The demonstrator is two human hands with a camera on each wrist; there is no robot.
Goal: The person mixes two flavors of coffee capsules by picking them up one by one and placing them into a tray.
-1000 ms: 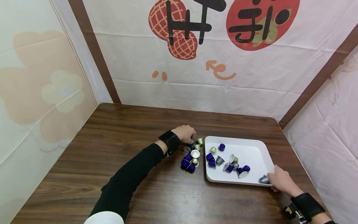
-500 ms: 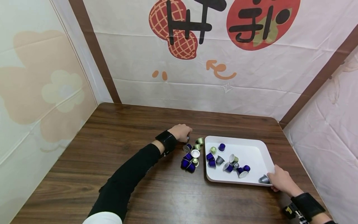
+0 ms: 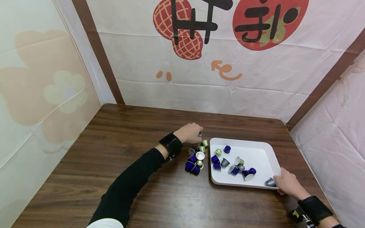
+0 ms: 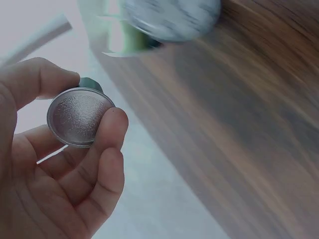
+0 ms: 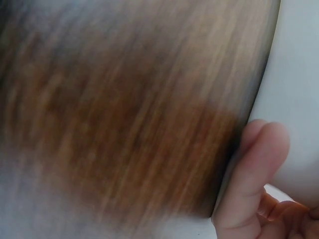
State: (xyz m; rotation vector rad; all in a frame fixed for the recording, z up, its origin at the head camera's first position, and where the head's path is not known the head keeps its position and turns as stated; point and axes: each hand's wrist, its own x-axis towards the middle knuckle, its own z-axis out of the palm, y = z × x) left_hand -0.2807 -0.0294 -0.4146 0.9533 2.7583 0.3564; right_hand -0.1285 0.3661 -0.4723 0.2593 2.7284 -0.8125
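Your left hand [image 3: 188, 133] pinches a small silver-lidded capsule [image 4: 79, 118] in its fingers [image 4: 113, 123] above the wood-grain worktop [image 3: 137, 136]; your right hand [image 3: 289, 183] clamps a white rectangular plastic tray [image 3: 258, 156] by one corner — apparently to steady it.

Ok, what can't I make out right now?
Left wrist: held capsule, body mostly hidden behind its face and the left hand.
Left wrist: other capsules, blurred, cut off by the top edge.
Right wrist: tray, mostly cut off by the right edge.
Head: same capsule, largely covered by that hand.
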